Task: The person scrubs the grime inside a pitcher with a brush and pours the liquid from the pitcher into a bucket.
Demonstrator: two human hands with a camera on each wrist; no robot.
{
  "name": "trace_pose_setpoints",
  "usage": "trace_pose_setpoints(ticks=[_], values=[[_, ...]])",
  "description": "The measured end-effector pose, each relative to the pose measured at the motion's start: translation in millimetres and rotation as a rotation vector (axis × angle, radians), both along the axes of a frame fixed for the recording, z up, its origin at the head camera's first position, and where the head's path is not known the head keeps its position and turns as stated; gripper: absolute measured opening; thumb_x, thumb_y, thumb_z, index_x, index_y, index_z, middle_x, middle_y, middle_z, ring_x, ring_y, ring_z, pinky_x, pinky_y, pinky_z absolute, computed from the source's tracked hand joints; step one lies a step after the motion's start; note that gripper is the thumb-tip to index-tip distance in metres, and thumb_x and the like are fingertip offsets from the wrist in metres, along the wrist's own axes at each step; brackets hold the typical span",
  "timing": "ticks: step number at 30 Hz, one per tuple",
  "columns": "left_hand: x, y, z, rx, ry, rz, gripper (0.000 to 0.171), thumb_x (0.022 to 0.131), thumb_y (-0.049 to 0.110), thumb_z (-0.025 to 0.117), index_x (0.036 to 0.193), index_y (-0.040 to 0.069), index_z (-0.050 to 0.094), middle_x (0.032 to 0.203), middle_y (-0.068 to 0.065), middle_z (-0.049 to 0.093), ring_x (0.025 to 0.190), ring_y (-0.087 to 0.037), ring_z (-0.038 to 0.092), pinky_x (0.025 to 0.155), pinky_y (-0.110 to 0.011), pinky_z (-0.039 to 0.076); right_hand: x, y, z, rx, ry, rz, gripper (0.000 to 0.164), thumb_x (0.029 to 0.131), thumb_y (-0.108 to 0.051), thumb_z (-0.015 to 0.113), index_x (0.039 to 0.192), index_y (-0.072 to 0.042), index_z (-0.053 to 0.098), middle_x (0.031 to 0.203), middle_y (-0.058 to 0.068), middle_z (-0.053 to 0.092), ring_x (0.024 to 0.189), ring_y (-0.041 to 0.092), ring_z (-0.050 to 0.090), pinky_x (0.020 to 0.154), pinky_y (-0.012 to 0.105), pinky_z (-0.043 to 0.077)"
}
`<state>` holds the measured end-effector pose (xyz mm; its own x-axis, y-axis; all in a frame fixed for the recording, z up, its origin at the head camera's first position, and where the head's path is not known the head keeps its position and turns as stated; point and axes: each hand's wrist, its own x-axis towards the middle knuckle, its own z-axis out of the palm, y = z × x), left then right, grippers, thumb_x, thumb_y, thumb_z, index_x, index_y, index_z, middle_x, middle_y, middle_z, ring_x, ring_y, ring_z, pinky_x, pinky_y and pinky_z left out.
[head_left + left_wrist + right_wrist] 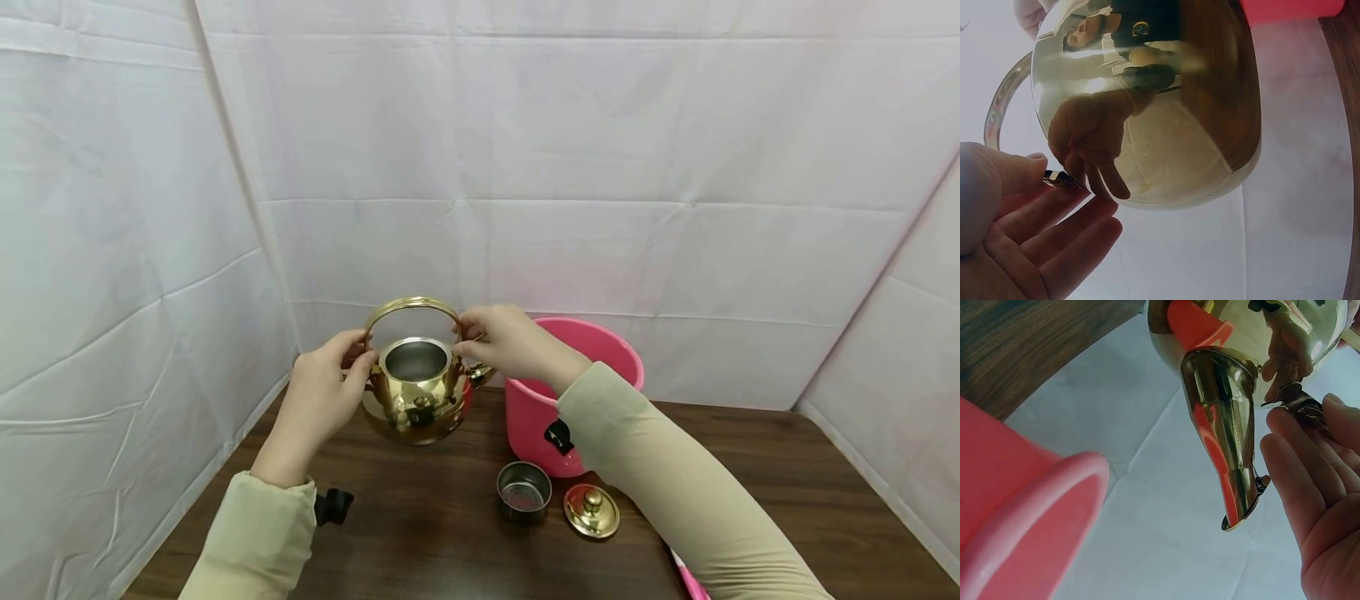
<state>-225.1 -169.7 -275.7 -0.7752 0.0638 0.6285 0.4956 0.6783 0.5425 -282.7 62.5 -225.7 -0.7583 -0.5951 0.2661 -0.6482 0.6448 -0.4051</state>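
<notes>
A shiny gold teapot (416, 408) is held up over the table between both hands, its lid off and its grey inside showing. My left hand (321, 387) pinches the left foot of the arched handle (414, 303), thumb on top. At the opposite foot my right hand (517, 343) grips with thumb and fingers, beside the spout (1225, 425). In the right wrist view the spout points down in the picture, next to the right fingers. On the table sit a metal strainer cup (524, 493) and the gold lid (592, 512), knob upward.
A pink bucket (528, 429) stands right behind the strainer cup, partly covered by the right forearm. A pink and white object (690, 581) shows at the lower edge beside the right sleeve. White cloth walls (562, 167) enclose the dark wooden table (420, 525).
</notes>
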Motion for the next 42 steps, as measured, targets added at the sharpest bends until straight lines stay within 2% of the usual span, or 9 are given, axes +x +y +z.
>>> trace_pose_setpoints(ticks=[7,15,25,32,42], values=[[-4.2,4.0,6.2,0.006,0.001,-0.011,0.026,0.093,0.007,0.057,0.117,-0.003,0.06,0.101,-0.021,0.069,0.09,-0.033,0.069,0.076,-0.043,0.057,1.2,4.8,6.6,-0.001,0.021,-0.01,0.02,0.088,-0.017,0.067,0.105,-0.005,0.066,0.098,0.007,0.072,0.093,0.015,0.068,0.083,0.029,0.054],[-8.7,9.7,11.0,0.005,-0.013,-0.028,0.026,0.094,0.007,0.056,0.117,-0.002,0.06,0.101,-0.02,0.069,0.091,-0.033,0.069,0.078,-0.043,0.056,0.4,11.4,10.5,-0.016,-0.008,-0.026,0.021,0.089,-0.015,0.067,0.106,-0.003,0.065,0.099,0.008,0.072,0.091,0.015,0.069,0.081,0.027,0.055],[-20.3,17.9,19.0,-0.004,-0.002,-0.043,0.026,0.093,0.009,0.057,0.117,-0.001,0.061,0.102,-0.019,0.07,0.091,-0.033,0.069,0.078,-0.042,0.056,-1.6,21.1,17.3,-0.022,-0.008,-0.047,0.021,0.089,-0.015,0.065,0.105,-0.001,0.064,0.099,0.01,0.072,0.093,0.018,0.068,0.08,0.03,0.055],[-26.1,26.0,23.9,-0.013,0.001,-0.061,0.027,0.094,0.011,0.057,0.117,-0.002,0.06,0.101,-0.019,0.07,0.092,-0.034,0.069,0.079,-0.044,0.056,-0.7,29.5,22.3,-0.059,-0.014,-0.04,0.018,0.089,-0.011,0.065,0.102,0.001,0.064,0.096,0.013,0.072,0.084,0.019,0.07,0.074,0.027,0.056],[-34.9,41.9,31.5,-0.007,-0.019,-0.106,0.028,0.094,0.011,0.057,0.12,0.0,0.059,0.105,-0.018,0.069,0.097,-0.032,0.067,0.082,-0.043,0.055,3.0,45.6,29.2,-0.031,0.061,-0.099,0.02,0.088,-0.012,0.066,0.103,0.001,0.065,0.1,0.013,0.071,0.095,0.022,0.068,0.083,0.036,0.054]])
